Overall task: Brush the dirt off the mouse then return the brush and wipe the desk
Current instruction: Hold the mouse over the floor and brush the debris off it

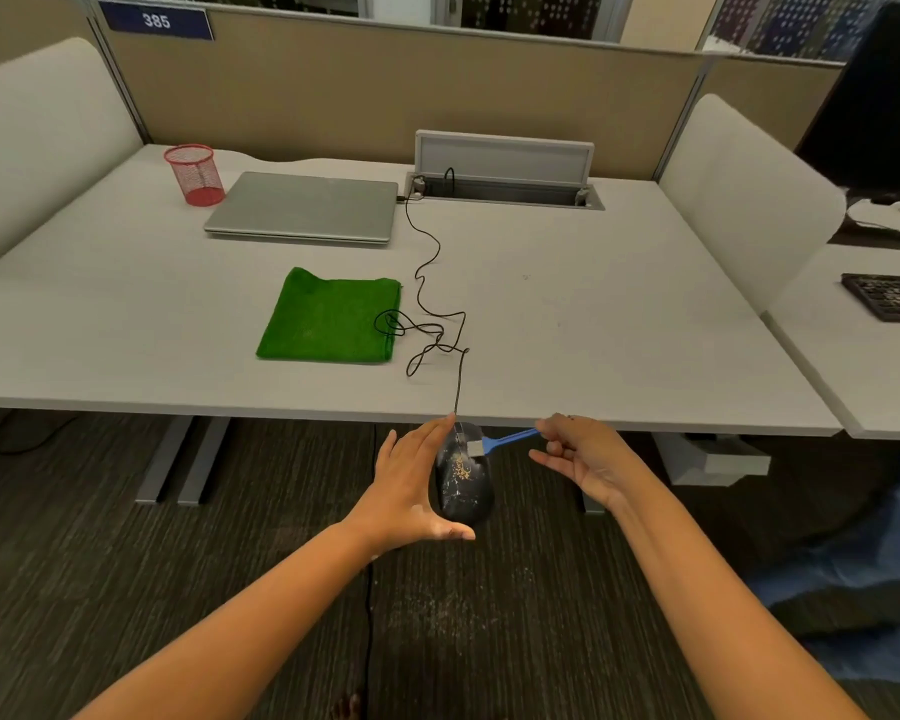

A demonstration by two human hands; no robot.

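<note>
1. Fingers (417, 444) of my left hand (411, 491) are cupping the mouse (463, 485) at lower centre, off the desk (593, 304) edge; my right hand (583, 459) is pinching the brush (500, 443), its bristles touching the mouse.
2. Yellow dirt (461, 467) is clinging to the shell; I judge hard flicks could be scattering it onto the floor, or the taut cable (427, 304) tugging the mouse.
3. Cable loops are lying over the green cloth (328, 319) at centre; the laptop (302, 207) and red cup (194, 174) are sitting upper left.
</note>
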